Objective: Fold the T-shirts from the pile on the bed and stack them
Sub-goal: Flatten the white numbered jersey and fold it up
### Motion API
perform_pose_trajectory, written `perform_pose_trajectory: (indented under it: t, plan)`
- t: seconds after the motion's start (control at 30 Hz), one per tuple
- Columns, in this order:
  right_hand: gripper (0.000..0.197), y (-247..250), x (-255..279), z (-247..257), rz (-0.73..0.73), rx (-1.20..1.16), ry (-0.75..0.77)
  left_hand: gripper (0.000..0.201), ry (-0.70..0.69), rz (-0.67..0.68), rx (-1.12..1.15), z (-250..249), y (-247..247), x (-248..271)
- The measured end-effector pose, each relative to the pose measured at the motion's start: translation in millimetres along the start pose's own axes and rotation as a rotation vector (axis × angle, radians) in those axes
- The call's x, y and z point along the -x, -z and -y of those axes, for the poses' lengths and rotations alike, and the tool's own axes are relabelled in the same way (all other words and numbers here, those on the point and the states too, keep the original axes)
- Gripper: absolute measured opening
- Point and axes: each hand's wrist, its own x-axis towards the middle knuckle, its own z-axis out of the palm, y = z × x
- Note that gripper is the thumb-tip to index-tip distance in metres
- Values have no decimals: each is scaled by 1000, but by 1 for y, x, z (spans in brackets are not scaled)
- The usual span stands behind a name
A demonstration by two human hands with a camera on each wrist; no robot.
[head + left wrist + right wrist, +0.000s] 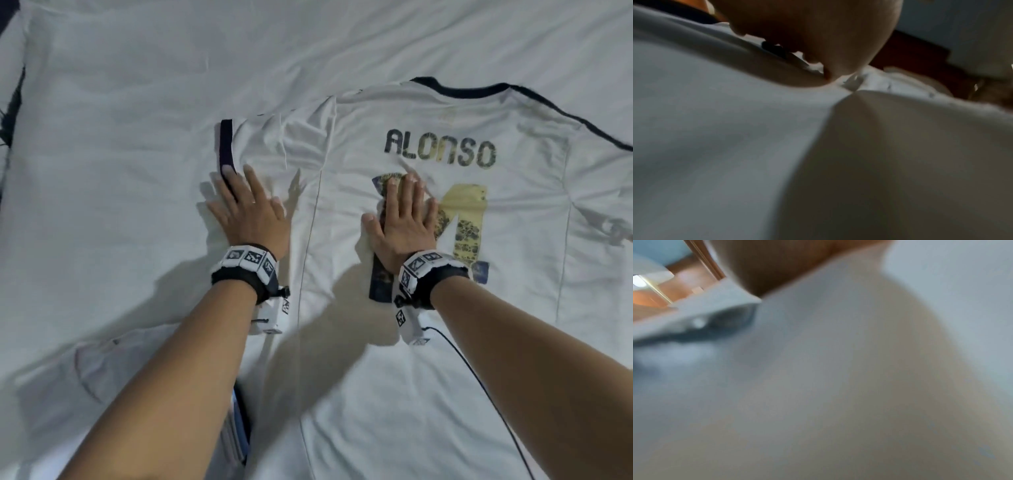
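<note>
Under flat fingers (236, 185), white T-shirt (428, 342)

Both wrist views blurred, mostly white cloth. T-shirt (428, 325) runs off the head view's right and bottom edges; right hand (402, 224) covers part of its number.

One white football jersey (428, 342) printed "ALONSO" is lying back-up on one white bedsheet (120, 137). Two hands are pressing flat on it: one left hand (248, 212) and one right hand (404, 222). Two marker-covered wristbands are showing, one on the left wrist (246, 263) and one on the right wrist (428, 270). One black cable (479, 377) is trailing from the right wrist.
</note>
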Motion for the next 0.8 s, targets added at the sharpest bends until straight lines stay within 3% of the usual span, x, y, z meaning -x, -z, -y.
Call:
perform_pose_trajectory:
  t: [0.07, 0.13, 0.2, 0.27, 0.33, 0.47, 0.57, 0.63, 0.73, 0.8]
  plan:
    - [72, 5, 25, 1, -31, -6, 34, 75, -154, -27, 42, -20, -2, 48]
    - [71, 0, 69, 3, -63, -1, 73, 76, -412, 40, 5, -37, -15, 113]
    - [73, -16, 126, -1, 11, 10, 103, 77, -601, 171, -90, -40, -37, 175]
    - [72, -32, 177, -23, 120, 24, 84, 72, -657, 203, -163, -24, -60, 207]
    - [68, -38, 213, -58, 172, 32, -13, 67, -556, 166, -144, -3, -69, 211]
    - [70, -28, 238, -131, 160, 49, -294, 67, -162, 138, -136, 26, -60, 200]
    - [73, -21, 241, -144, 124, -24, -517, 71, -92, 96, -97, 11, -46, 219]
    - [69, -26, 249, -117, 99, -30, -432, 74, -250, 93, -55, -15, -41, 253]
    - [69, -50, 287, -72, 176, -3, 9, 70, -587, 238, -77, -38, -56, 325]
    - [64, -59, 318, -70, 232, 2, 45, 69, -632, 308, -132, -23, -72, 351]
